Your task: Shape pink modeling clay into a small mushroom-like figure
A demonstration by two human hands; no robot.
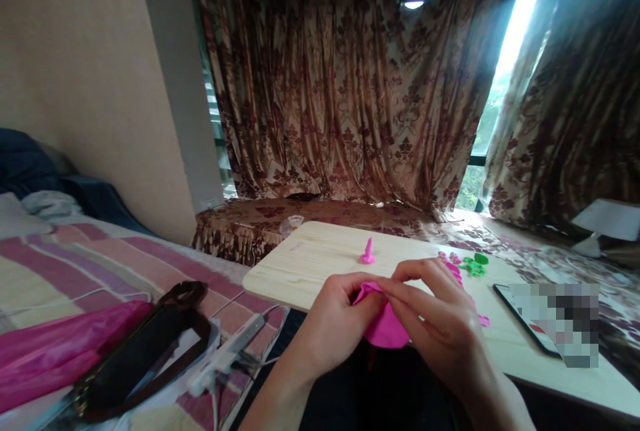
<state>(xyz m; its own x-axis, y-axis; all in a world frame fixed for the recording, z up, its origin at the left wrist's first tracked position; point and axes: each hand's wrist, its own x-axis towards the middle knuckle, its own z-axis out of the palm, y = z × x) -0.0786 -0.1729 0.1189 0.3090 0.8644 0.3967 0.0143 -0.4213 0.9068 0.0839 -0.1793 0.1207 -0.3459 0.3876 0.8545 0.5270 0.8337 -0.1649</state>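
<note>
Left fingers [350, 282] and right fingers [409, 294] pinch the pink sheet [389, 332]

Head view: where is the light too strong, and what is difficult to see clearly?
In the head view, strong glare and bluish haze surround the tall, narrow window gap at upper right; also in the head view, the brown floral fabric curtains look dim, and square pixels hide part of the flat, dark-edged device at right.

Pale table [285, 264]: upright pink spike [369, 255], pink pieces [455, 272], green pieces [474, 267], device [523, 318]
</note>
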